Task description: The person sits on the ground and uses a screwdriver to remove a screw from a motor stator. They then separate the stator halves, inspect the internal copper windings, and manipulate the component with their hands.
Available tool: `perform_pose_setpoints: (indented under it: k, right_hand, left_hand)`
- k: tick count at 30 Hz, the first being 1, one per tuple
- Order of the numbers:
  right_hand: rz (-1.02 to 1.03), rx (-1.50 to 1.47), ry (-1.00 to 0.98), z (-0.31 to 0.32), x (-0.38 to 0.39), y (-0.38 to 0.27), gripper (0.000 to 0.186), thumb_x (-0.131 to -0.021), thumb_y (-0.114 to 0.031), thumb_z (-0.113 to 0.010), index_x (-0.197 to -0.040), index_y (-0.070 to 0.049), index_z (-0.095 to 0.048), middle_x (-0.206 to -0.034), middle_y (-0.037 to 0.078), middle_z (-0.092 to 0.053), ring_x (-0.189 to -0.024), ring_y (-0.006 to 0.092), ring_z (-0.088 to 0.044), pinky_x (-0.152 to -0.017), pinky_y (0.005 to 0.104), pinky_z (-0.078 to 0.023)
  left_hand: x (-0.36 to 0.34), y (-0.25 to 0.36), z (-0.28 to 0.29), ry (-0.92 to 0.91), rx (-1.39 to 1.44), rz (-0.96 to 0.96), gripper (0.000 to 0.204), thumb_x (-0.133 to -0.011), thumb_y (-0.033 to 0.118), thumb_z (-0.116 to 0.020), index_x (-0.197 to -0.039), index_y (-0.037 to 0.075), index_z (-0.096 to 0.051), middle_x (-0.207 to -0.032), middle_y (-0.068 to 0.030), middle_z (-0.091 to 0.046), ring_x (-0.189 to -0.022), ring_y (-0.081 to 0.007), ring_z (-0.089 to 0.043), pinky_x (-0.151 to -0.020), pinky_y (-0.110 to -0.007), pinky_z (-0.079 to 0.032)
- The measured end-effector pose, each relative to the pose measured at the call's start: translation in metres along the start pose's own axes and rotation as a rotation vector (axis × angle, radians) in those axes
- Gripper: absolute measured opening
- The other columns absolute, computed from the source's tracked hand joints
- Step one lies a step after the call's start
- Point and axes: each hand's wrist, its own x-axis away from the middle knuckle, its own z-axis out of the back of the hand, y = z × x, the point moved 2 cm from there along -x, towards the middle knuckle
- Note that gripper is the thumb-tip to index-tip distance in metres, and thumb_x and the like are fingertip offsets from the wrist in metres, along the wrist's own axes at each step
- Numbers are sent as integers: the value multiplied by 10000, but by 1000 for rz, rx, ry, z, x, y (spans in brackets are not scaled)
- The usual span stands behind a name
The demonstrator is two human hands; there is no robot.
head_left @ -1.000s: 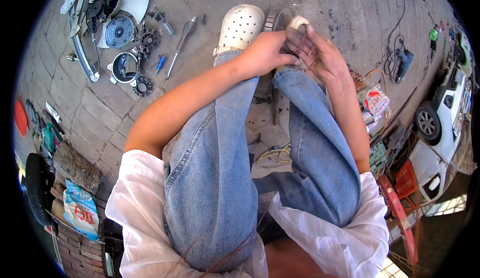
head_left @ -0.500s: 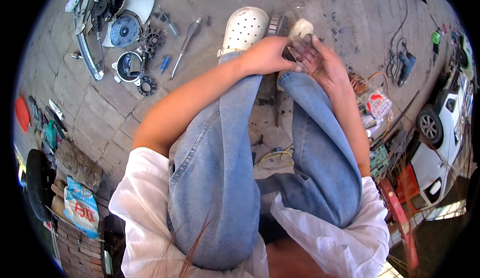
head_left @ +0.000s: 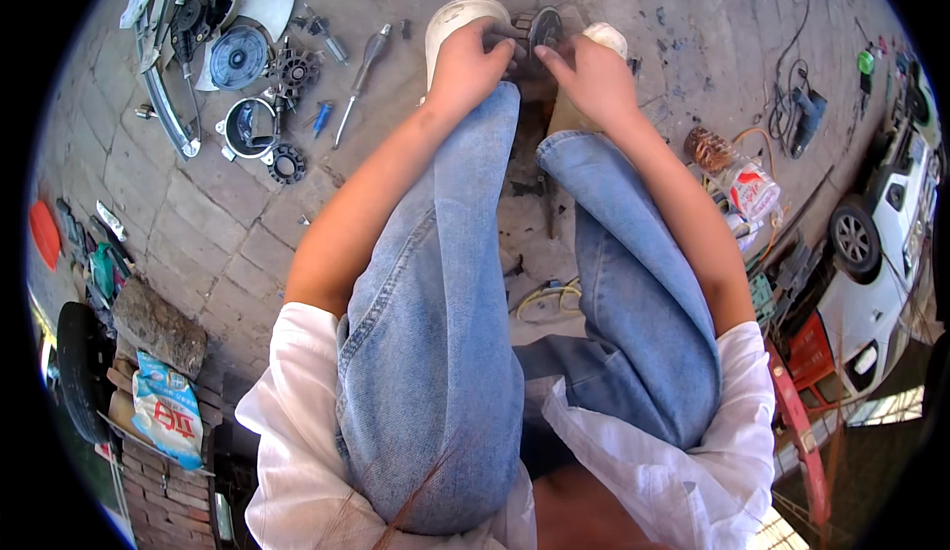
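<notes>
Between my shoes, a dark motor rotor [head_left: 543,32] with a slotted body and a round disc end is held between my two hands. My left hand [head_left: 467,67] reaches in from the left with its fingers curled on the slotted side. My right hand [head_left: 598,77] pinches near the disc's lower right edge, its thumb close against it; its other fingertips are partly hidden. My cream left clog [head_left: 452,21] is behind the left hand, and the other clog [head_left: 606,36] shows past the right hand.
To the left lie a screwdriver [head_left: 363,83], a blue-handled bit [head_left: 323,118], a round metal housing [head_left: 249,129] and other motor parts. On the right are a plastic bottle [head_left: 744,186], a corded power tool [head_left: 807,120] and a parked white car [head_left: 881,283]. Yellow cable [head_left: 550,299] lies between my legs.
My hands have moved forward and apart, from over my right knee to the rotor. My right hand has turned from palm up to palm down, and the fingers of both now touch the rotor.
</notes>
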Motion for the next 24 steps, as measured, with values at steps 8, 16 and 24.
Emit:
perform_pose_setpoints:
  k: [8,16,24]
  right_hand:
    - [35,267,-82,-2,-37,-16,545,-830,-522,-625,-752,15,-685,-785,215,-674,-766,371,-671,-677,451,-541]
    - [28,78,-83,12,-46,43,417,-848,-389,-598,-816,22,-665,-783,231,-647,-793,408,-633,-717,480,-500]
    - [139,-249,-73,18,-29,47,327,-922,-310,-592,-873,11,-631,-683,159,-584,-640,281,-581,-609,376,-453]
  left_hand:
    - [2,-2,0,70,-189,-113,207,-917,51,-530,-1096,-31,-596,-880,-142,-694,-719,-182,-685,-632,-297,-547]
    - [1,8,0,64,-327,-276,274,-846,105,-634,-1094,-10,-605,-910,-166,-691,-778,-271,-691,-699,-355,-546]
    - [-5,15,1,104,-555,-513,413,-774,118,-698,-1166,60,-582,-1128,-122,-624,-1059,-315,-578,-881,-399,-478]
